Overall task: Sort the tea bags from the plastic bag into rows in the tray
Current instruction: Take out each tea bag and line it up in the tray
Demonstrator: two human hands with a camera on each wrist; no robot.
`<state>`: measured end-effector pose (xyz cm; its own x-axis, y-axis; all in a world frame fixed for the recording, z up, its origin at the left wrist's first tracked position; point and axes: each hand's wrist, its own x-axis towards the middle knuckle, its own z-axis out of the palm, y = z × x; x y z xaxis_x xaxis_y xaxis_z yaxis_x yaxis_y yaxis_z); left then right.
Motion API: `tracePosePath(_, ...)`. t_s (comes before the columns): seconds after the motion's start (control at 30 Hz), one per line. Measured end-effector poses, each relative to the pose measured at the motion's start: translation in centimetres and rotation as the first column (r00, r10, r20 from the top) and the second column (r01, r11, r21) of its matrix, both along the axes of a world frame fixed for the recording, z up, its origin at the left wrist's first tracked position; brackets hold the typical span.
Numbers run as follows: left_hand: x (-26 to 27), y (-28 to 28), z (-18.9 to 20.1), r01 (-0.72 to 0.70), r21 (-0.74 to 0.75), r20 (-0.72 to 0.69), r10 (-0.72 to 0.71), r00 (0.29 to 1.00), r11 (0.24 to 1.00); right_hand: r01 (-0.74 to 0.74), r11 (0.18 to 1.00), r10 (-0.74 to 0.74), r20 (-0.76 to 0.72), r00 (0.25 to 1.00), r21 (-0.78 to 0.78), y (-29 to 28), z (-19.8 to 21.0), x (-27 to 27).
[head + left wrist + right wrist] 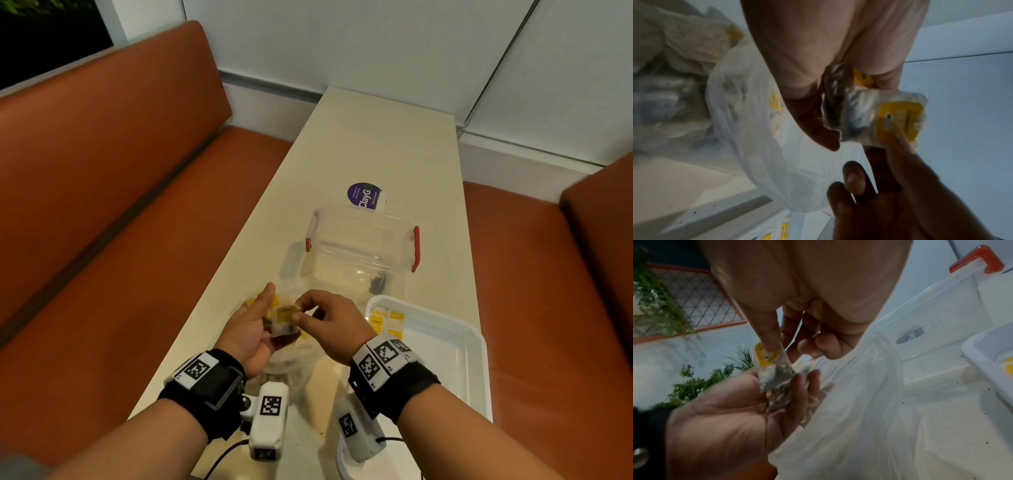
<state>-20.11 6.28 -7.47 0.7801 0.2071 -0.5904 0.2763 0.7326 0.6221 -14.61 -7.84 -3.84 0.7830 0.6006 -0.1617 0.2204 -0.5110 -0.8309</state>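
Two hands meet over the thin translucent plastic bag point(301, 356) in the head view: the left hand point(251, 329) lies palm up with fingers loosely cupped under a small white paper tea bag with a yellow tag point(286, 317), and the right hand point(329, 325) pinches that tea bag's upper edge between thumb and forefinger. Just right of the right hand, the white rectangular plastic tray point(476, 346) holds a few yellow-tagged tea bags point(387, 320) in its far-left corner, the rest of its floor bare. Beyond both hands stands a clear plastic box with red clips point(363, 253), then a purple round sticker point(364, 196) reading "ClayG"; past it the cream table point(376, 137) runs open to the wall. From the left wrist, the tag's print is blurred, and the bag bulges beside the palm. From the right wrist, the thumb presses the tag, with the tray's rim to the right.
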Motion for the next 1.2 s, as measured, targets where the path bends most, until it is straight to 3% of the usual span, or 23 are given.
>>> tracePosePath(0.1, 0.2, 0.4, 0.2, -0.057, 0.147, 0.022, 0.054, 0.998, 0.988, 0.043, 0.997, -0.043, -0.008, 0.999, 0.07, -1.1, 0.3, 1.0)
tracePosePath(0.2, 0.4, 1.5, 0.6, 0.015, 0.346, 0.116, -0.058, 0.992, 0.938, 0.063, 0.996, -0.063, 0.004, 0.998, 0.066, -2.5, 0.7, 2.2)
tracePosePath(0.27, 0.5, 1.8, 1.4, 0.144, 0.542, 0.106, -0.237, 0.966, 0.828, 0.066, 0.997, -0.067, 0.035, 0.997, 0.028, -3.3, 0.8, 2.9)
tracePosePath(0.33, 0.8, 1.4, 2.6, 0.268, 0.694, 0.035, -0.403, 0.914, 0.668, 0.062, 0.998, -0.063, 0.06, 0.996, 0.005, -3.6, 0.9, 3.3)
tracePosePath(0.4, 1.4, 0.7, 3.2, 0.318, 0.765, -0.019, -0.475, 0.88, 0.56, 0.058, 0.998, -0.058, 0.077, 0.995, 0.002, -3.8, 1.0, 3.4)
tracePosePath(0.47, 2.0, -0.1, 3.6, 0.316, 0.797, -0.036, -0.481, 0.876, 0.515, 0.073, 0.997, -0.075, 0.079, 0.994, 0.027, -4.0, 1.2, 3.4)
tracePosePath(0.63, 2.5, -1.3, 4.1, 0.344, 0.786, -0.042, -0.509, 0.86, 0.515, 0.103, 0.995, -0.104, 0.086, 0.991, 0.014, -5.2, 1.1, 3.2)
tracePosePath(0.77, 2.5, -1.2, 3.7, 0.368, 0.779, -0.077, -0.504, 0.86, 0.508, 0.282, 0.956, -0.281, -0.016, 0.96, 0.083, -8.8, -0.2, 4.2)
tracePosePath(0.9, 2.3, -0.7, 3.1, 0.365, 0.79, -0.094, -0.491, 0.866, 0.493, 0.434, 0.898, -0.439, -0.089, 0.894, -0.069, -13.5, -3.7, 4.6)
tracePosePath(1.07, 2.0, -0.9, 2.6, 0.37, 0.795, -0.118, -0.476, 0.872, 0.481, 0.36, 0.873, -0.425, -0.148, 0.893, -0.329, -16.2, -8.0, 3.5)
tracePosePath(1.2, 1.7, -0.9, 2.3, 0.395, 0.792, -0.149, -0.479, 0.865, 0.466, 0.282, 0.855, -0.395, -0.194, 0.898, -0.435, -16.0, -9.6, 2.8)
